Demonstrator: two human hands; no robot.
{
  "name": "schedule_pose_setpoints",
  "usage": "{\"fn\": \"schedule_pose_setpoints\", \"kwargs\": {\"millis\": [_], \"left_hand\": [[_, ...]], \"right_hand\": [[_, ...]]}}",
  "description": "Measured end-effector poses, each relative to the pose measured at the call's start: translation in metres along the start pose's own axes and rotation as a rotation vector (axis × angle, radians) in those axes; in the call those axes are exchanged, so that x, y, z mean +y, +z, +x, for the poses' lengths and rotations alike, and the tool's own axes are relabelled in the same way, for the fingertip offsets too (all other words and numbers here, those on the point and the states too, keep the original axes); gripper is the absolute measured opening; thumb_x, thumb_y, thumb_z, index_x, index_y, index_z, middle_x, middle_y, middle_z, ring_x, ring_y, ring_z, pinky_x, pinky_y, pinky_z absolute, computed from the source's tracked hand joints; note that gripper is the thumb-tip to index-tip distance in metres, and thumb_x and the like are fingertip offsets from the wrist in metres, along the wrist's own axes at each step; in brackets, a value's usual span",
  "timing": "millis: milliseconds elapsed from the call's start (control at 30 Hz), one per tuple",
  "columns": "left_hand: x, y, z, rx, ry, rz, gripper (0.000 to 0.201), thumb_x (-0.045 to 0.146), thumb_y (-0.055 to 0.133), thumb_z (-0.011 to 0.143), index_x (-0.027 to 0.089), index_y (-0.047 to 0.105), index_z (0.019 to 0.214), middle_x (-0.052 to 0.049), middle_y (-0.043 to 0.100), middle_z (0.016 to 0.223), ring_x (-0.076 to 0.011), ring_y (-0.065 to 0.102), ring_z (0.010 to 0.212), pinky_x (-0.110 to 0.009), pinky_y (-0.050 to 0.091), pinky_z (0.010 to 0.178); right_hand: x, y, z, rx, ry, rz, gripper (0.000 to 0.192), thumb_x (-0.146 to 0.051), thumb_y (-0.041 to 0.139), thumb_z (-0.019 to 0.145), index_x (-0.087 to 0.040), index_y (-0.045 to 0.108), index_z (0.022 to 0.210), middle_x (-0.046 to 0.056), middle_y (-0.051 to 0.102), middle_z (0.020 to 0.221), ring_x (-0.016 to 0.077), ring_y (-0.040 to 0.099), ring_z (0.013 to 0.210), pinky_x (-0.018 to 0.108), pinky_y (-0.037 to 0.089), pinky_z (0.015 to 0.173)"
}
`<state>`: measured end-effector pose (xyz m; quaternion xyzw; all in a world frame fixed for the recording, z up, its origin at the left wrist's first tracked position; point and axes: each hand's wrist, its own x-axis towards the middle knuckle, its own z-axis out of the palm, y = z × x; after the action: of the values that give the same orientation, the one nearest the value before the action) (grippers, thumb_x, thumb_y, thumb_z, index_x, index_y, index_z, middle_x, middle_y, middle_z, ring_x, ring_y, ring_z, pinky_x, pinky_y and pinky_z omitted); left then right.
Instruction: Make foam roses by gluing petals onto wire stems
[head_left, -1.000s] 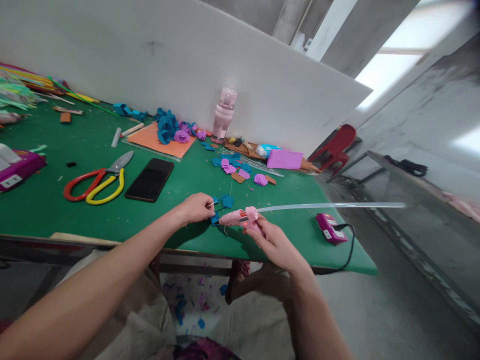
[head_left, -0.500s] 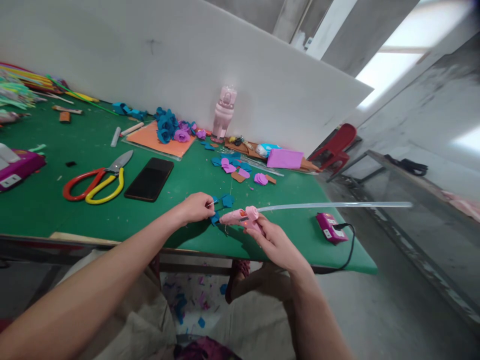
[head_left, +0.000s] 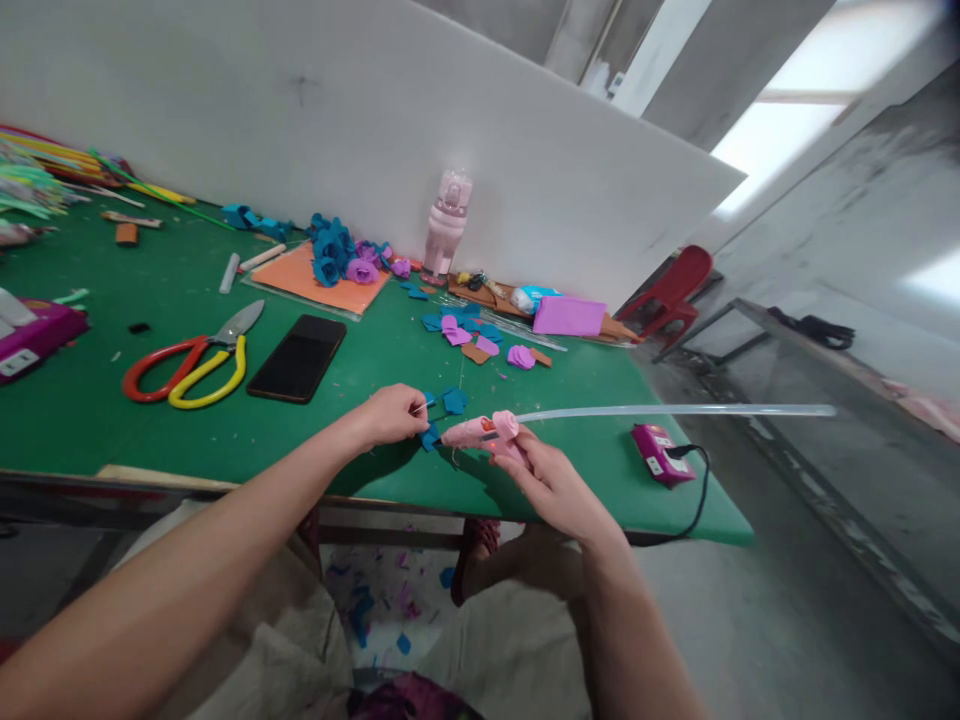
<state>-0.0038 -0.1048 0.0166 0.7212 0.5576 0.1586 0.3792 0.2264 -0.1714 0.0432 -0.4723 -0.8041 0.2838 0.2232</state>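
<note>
My right hand (head_left: 546, 478) is wrapped around the grip of a pink hot glue gun (head_left: 480, 434). A long clear glue stick (head_left: 675, 411) sticks out of its back end to the right. The nozzle points left at a blue petal (head_left: 430, 438), very close to it; whether they touch I cannot tell. That petal is pinched between the fingers of my left hand (head_left: 394, 414), just above the table front. Another blue petal piece (head_left: 454, 401) lies just beyond the nozzle.
Red-and-yellow-handled scissors (head_left: 199, 365) and a black phone (head_left: 298, 358) lie left on the green table (head_left: 375, 350). Behind are blue paper roses (head_left: 330, 250), a pink bottle (head_left: 448, 228) and loose purple petals (head_left: 521, 357). A magenta power socket (head_left: 661, 455) with a cord sits right.
The glue gun's nozzle has shifted very slightly to the right, off the blue petal's edge. Both hands otherwise stay almost in place.
</note>
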Motion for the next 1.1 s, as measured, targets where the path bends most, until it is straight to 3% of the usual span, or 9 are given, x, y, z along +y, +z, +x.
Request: {"fn": "schedule_pose_setpoints", "kwargs": {"millis": [200,833,1100], "left_hand": [[-0.0003,-0.0001,0.0003,-0.004,0.002,0.021,0.008,0.022,0.053,0.062,0.016,0.057,0.059,0.001,0.059,0.054,-0.0121,0.051,0.054,-0.021,0.032,0.049],[-0.0017,0.0016,0.0006,0.001,-0.001,0.010,0.009,0.023,0.054,0.063,0.015,0.057,0.059,0.000,0.058,0.054,-0.0113,0.049,0.054,-0.021,0.031,0.049],[-0.0024,0.0018,0.0007,0.008,-0.001,0.008,0.010,0.024,0.055,0.063,0.016,0.057,0.059,0.001,0.058,0.053,-0.0114,0.050,0.053,-0.021,0.031,0.050]], "right_hand": [[0.0007,-0.0011,-0.0001,-0.011,-0.001,-0.009,0.031,-0.033,0.039,0.089,-0.019,0.051,0.113,0.009,0.058,0.116,0.0226,0.056,0.104,0.033,0.043,0.085],[0.0009,-0.0050,0.0003,-0.008,-0.016,-0.098,0.029,-0.033,0.038,0.089,-0.017,0.056,0.106,0.009,0.061,0.104,0.0208,0.057,0.095,0.031,0.042,0.081],[0.0022,-0.0036,-0.0006,0.018,-0.015,-0.095,0.026,-0.033,0.039,0.089,-0.017,0.056,0.100,0.009,0.060,0.108,0.0201,0.057,0.095,0.028,0.043,0.078]]}}
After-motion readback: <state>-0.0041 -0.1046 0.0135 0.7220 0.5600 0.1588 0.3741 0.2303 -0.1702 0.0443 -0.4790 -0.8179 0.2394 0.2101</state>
